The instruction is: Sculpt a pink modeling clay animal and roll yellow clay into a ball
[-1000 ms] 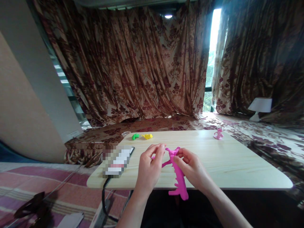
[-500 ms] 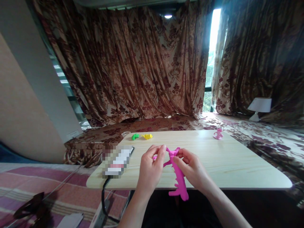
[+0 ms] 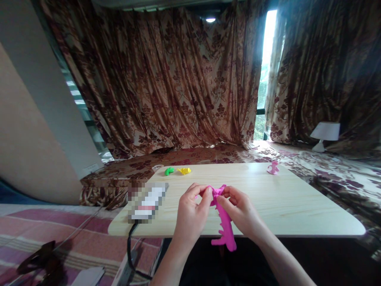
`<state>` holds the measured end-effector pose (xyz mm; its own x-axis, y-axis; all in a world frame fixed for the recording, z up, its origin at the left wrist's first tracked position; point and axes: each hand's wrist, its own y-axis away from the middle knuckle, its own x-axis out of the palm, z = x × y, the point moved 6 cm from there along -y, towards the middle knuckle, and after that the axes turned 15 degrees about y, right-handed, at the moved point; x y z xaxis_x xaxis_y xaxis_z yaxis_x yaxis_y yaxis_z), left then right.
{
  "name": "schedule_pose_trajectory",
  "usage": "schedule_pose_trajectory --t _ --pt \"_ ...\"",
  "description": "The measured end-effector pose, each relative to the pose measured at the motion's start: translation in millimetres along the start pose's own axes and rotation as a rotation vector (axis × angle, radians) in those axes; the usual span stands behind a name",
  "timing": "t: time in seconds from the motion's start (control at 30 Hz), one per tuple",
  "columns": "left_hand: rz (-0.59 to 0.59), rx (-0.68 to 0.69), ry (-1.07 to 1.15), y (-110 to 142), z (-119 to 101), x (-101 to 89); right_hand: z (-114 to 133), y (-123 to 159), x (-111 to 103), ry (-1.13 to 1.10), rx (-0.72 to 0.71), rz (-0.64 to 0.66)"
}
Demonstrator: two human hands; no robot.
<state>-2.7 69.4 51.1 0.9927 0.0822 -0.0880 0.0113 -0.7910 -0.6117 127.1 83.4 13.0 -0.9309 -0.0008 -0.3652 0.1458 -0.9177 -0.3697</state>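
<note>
A long, ragged-edged strip of bright pink modelling clay [image 3: 226, 228] hangs down past the near edge of the table. My right hand [image 3: 241, 209] pinches its upper part between thumb and fingers. At the top of the strip, the thumb and forefinger of my left hand [image 3: 192, 212] are closed on a thin pink end. A small bit of pink shows behind the left fingers; most of that part is hidden. Both hands are held above the front half of the light wooden table [image 3: 285, 206].
Toward the back left sit a green clay piece [image 3: 169, 171] and a yellow one [image 3: 184, 171]. A light pink figure [image 3: 273, 168] stands at the back right. On the left lies a blurred-out device [image 3: 148, 202] with a black cable [image 3: 129, 246]. Beyond is a white lamp [image 3: 326, 132].
My left hand has moved a little to the right, closer to my right hand, covering more of the clay's thin upper end. My right hand has hardly moved.
</note>
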Motion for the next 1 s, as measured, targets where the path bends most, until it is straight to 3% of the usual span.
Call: schedule_pose_trajectory --t 0.3,0.47,0.87,1.0 --pt "-0.044 0.007 -0.069 -4.2 4.1 -1.1 -1.2 0.6 0.0 -0.002 -0.002 0.008" --pt "-0.07 -0.076 0.021 -0.4 12.3 -5.9 -4.0 0.7 -1.9 0.001 0.006 0.001" --pt "0.033 -0.04 0.051 0.2 8.8 5.9 -0.2 3.2 -2.0 0.021 0.008 0.009" --pt "-0.004 -0.047 0.063 2.7 7.1 1.5 -2.2 3.0 -3.2 0.014 0.018 -0.002"
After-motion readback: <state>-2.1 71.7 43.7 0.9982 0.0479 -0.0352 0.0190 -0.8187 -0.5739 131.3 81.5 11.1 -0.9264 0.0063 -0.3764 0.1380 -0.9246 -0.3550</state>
